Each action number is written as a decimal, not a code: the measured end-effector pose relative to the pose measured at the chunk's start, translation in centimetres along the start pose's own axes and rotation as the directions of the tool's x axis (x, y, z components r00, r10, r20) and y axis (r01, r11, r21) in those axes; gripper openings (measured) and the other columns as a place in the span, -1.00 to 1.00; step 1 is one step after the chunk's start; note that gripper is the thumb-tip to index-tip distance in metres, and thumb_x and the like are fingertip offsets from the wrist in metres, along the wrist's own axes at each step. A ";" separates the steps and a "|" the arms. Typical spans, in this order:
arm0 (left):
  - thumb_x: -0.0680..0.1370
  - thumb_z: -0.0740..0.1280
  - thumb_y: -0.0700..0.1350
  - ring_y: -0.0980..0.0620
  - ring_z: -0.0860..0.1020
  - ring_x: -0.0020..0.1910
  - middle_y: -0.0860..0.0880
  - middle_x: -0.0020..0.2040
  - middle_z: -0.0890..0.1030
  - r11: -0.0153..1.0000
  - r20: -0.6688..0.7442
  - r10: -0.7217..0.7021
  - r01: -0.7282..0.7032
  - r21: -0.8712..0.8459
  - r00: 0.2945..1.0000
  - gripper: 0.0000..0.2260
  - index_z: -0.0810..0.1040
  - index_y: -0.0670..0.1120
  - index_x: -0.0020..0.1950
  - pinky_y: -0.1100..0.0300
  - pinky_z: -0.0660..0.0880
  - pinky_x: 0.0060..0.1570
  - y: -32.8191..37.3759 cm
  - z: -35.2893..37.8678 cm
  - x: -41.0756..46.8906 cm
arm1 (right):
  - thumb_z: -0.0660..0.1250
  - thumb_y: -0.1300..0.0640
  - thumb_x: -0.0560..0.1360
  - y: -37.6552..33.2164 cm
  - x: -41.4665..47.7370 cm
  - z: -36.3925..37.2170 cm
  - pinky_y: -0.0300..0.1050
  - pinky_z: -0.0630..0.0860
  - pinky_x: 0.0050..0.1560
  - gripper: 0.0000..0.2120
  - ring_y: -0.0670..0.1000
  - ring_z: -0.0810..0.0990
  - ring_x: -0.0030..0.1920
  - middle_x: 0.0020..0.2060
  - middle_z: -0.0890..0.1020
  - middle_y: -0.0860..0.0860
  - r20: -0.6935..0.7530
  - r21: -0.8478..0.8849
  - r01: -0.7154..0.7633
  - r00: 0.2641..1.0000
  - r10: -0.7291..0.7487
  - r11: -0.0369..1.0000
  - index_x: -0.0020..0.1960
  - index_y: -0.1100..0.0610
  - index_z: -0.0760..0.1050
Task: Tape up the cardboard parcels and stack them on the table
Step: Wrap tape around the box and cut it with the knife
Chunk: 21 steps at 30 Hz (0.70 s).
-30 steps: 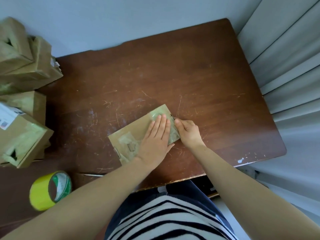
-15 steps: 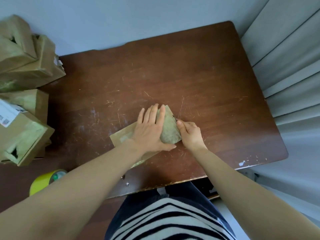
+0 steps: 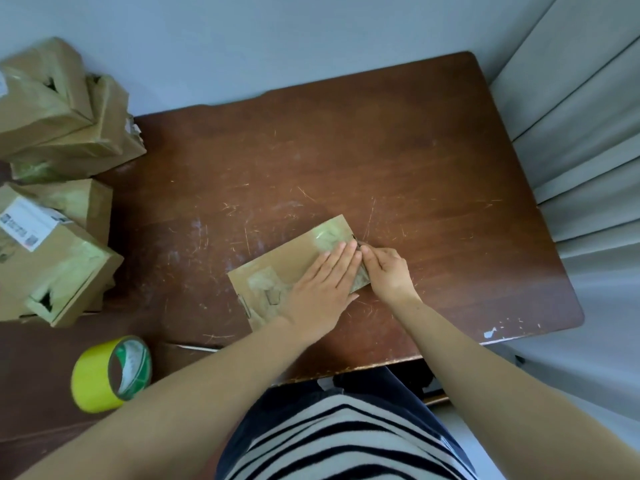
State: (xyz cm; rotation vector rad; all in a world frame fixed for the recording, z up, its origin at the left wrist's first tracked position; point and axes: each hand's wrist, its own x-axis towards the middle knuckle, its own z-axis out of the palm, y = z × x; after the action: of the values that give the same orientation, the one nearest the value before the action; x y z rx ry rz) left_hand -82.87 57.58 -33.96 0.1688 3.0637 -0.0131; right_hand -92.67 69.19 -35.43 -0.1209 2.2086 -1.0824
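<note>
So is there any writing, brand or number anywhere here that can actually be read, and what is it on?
White shipping label on the brown cardboard box at left: printed lines and square codes, too blurred to read.
Green and white print inside the yellow tape roll: too small to read.
Flat brown cardboard parcel at centre: no writing shows.
Nothing here is legible.

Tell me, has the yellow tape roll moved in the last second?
No. The yellow tape roll lies in the same spot, just nearer than the labelled box's near corner; only the camera shifted.
</note>
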 end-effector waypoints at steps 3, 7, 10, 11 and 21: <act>0.46 0.28 0.31 -0.13 0.07 0.53 -0.21 0.53 0.06 1.000 0.041 0.008 -0.007 -0.025 0.999 -0.11 0.05 -0.25 0.52 0.00 0.02 0.50 -1.3 -0.6 0.6 | 0.09 -0.04 0.63 0.2 -0.1 -0.1 0.08 0.28 0.39 -0.65 0.13 0.34 0.33 0.23 0.47 0.12 0.005 0.004 0.000 1.000 0.000 1.000 0.34 -0.02 0.47; 0.27 0.34 0.40 -0.20 -0.33 0.50 -0.27 0.51 -0.32 0.966 0.277 -0.224 0.250 -0.063 0.935 0.20 -0.32 -0.24 0.51 -0.05 -0.37 0.44 -3.3 -1.2 2.6 | 0.08 -0.07 0.63 0.2 0.0 0.0 0.06 0.27 0.39 -0.63 0.12 0.32 0.33 0.22 0.46 0.12 0.000 -0.006 -0.001 1.000 0.001 1.000 0.36 -0.02 0.45; 0.37 0.32 0.31 -0.19 -0.29 0.51 -0.28 0.52 -0.27 0.974 0.245 -0.199 0.220 -0.060 0.949 0.08 -0.26 -0.24 0.53 0.00 -0.36 0.45 -2.3 -0.8 1.9 | 0.07 -0.08 0.63 0.3 0.0 0.0 0.09 0.28 0.38 -0.62 0.13 0.33 0.32 0.22 0.46 0.12 0.006 -0.025 0.003 1.000 -0.002 1.000 0.36 -0.02 0.44; 0.43 0.29 0.27 -0.18 -0.21 0.53 -0.28 0.54 -0.19 0.981 0.205 -0.179 0.190 -0.033 0.962 -0.01 -0.19 -0.25 0.54 0.01 -0.30 0.47 -1.8 -0.6 1.2 | 0.07 -0.07 0.63 0.3 0.0 -0.1 0.10 0.29 0.37 -0.62 0.13 0.33 0.32 0.22 0.47 0.12 0.007 -0.033 0.007 1.000 -0.007 0.999 0.36 -0.02 0.45; 0.64 0.10 0.02 -0.06 -0.04 0.54 -0.14 0.56 -0.01 0.992 0.061 -0.083 0.076 0.103 0.995 -0.39 -0.12 -0.20 0.53 -0.01 -0.12 0.48 0.4 0.7 -0.3 | 0.08 0.01 0.64 -0.8 -0.3 -0.7 -0.02 0.45 0.18 -0.68 0.08 0.51 0.15 0.05 0.59 0.09 0.052 -0.009 0.048 0.998 -0.047 0.999 0.09 0.02 0.60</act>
State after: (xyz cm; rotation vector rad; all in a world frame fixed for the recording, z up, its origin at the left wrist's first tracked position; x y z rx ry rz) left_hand -82.48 57.98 -34.62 0.0504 3.0039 -0.1737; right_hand -93.03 69.23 -34.42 -0.2048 2.1754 -1.0817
